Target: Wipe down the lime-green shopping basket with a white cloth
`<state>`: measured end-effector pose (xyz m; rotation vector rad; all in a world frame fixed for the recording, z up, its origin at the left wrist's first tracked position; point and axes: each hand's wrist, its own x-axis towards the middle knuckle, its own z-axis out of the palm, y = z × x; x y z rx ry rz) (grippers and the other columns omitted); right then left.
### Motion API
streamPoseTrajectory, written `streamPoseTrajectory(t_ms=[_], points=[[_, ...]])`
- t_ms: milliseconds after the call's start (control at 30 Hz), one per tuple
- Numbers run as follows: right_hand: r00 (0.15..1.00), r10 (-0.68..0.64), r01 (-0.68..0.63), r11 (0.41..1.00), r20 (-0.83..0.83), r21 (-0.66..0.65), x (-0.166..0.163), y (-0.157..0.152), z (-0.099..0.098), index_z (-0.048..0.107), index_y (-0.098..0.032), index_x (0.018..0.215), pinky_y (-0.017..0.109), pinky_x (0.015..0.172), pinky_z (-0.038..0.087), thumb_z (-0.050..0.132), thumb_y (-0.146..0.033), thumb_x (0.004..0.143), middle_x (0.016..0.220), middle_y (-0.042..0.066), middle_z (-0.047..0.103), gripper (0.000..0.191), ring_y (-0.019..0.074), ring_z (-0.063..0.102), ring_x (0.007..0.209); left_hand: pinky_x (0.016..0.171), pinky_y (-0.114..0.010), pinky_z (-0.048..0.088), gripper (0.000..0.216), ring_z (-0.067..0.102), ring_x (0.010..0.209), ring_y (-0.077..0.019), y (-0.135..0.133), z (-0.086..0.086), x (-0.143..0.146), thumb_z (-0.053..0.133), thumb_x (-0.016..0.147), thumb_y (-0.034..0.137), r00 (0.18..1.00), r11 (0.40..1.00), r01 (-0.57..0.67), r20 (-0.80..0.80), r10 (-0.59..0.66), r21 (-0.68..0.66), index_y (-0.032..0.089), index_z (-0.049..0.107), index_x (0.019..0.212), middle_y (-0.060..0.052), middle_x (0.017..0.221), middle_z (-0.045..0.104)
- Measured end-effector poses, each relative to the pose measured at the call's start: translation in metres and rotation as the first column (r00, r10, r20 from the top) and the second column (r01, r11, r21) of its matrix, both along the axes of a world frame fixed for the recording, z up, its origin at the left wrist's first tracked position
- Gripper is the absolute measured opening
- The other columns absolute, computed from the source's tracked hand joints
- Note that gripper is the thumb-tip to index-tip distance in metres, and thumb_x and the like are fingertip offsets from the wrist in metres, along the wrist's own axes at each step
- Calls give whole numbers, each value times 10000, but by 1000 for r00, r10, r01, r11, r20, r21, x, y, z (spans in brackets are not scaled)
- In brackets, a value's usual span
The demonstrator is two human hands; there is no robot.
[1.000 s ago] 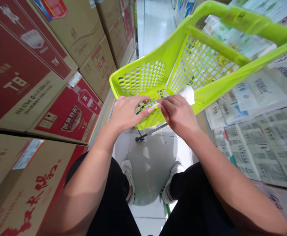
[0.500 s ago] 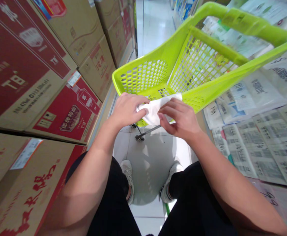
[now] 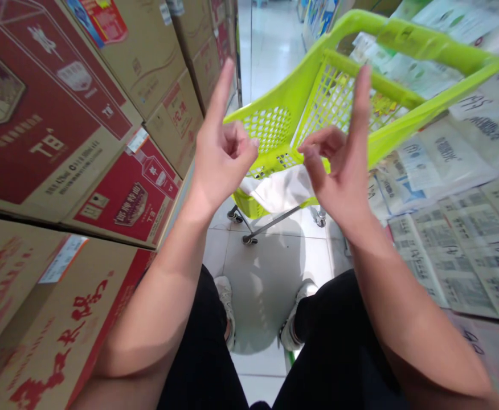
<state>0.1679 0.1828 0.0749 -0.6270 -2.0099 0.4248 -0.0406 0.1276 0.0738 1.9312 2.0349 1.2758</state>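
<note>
Both my hands are raised in front of a lime-green plastic shopping cart (image 3: 407, 122). My left hand (image 3: 224, 151) points its index finger up, with the other fingers curled loosely toward the thumb and nothing in them. My right hand (image 3: 341, 165) does the same, its thumb and middle finger bent forward and apart, also holding nothing. A white cloth (image 3: 277, 191) lies draped over the cart's near rim, just below and between my hands. Neither hand touches the cloth or the cart.
Stacked brown and red cardboard cartons (image 3: 61, 131) form a wall on the left. Newspaper-covered goods (image 3: 467, 239) line the right. A white tiled aisle (image 3: 270, 40) runs ahead beyond the cart. My black-trousered legs and white shoes (image 3: 224, 302) are below.
Both hands let go of the white cloth and rose with index fingers pointing up. The cloth now rests on the cart's near rim.
</note>
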Motion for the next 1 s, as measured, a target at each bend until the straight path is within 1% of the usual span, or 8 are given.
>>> streamPoseTrajectory(t_ms=[167,333,500,633,767,833,900,1000], points=[[982,49,-44,999,-183,30,8,-22,33,349,-486,1701,372,750,573,599,-469,1052,1881,-66,63,696,175,690,951,832,-387,622,851,772,1104,-249,-18,23,15,201,1000,617,999,991,21,-35,-16,129,399,-26,1791,-18,1889,-77],[999,-41,42,997,14,-68,13,-13,25,63,-442,1793,341,706,567,533,-637,1062,1816,81,309,891,154,663,852,871,-467,623,913,729,1085,-261,-15,12,19,387,1005,558,1000,1000,22,12,-22,1,425,-50,1795,-39,1884,159],[997,-70,72,990,23,-123,21,-38,44,-79,-307,1808,332,698,557,541,-655,1079,1270,80,732,1018,195,652,842,854,-459,576,949,603,1037,-231,-27,16,22,221,1024,821,980,981,182,75,-186,64,424,-254,1742,-26,1769,415],[988,-146,149,987,56,-62,43,-70,50,144,-353,1793,364,752,588,490,-586,1115,1357,95,709,796,201,683,846,776,-414,522,798,564,882,-176,-53,19,45,295,1022,878,916,925,379,144,-375,-2,378,423,1630,-30,1181,709],[960,-280,280,959,-12,-39,97,-123,25,290,-318,1756,419,743,599,483,-511,1107,1087,90,741,704,246,678,792,824,-408,551,572,599,803,-188,-79,-2,82,443,1058,685,796,774,602,77,-600,-197,279,668,1392,-18,962,717],[944,-327,326,944,-31,-44,134,-158,7,396,-286,1697,413,714,590,499,-465,1102,918,54,690,629,241,656,732,864,-400,557,597,700,904,-238,-86,-24,100,517,1024,602,669,581,657,17,-743,-480,233,660,1471,-56,1074,791],[915,-404,404,913,2,-60,176,-190,-12,476,-287,1634,419,728,589,549,-417,1079,860,28,659,574,237,642,710,936,-357,565,672,756,1076,-275,-90,-49,113,589,981,531,593,382,490,-22,-805,-784,220,599,1576,-100,1245,809],[780,-621,625,780,85,-38,247,-220,-32,539,-255,1569,452,797,605,583,-379,1030,941,60,699,555,256,660,780,939,-404,594,707,765,1154,-385,-98,-78,127,713,884,531,588,352,327,-103,-802,-877,151,683,1479,-195,1269,808]])
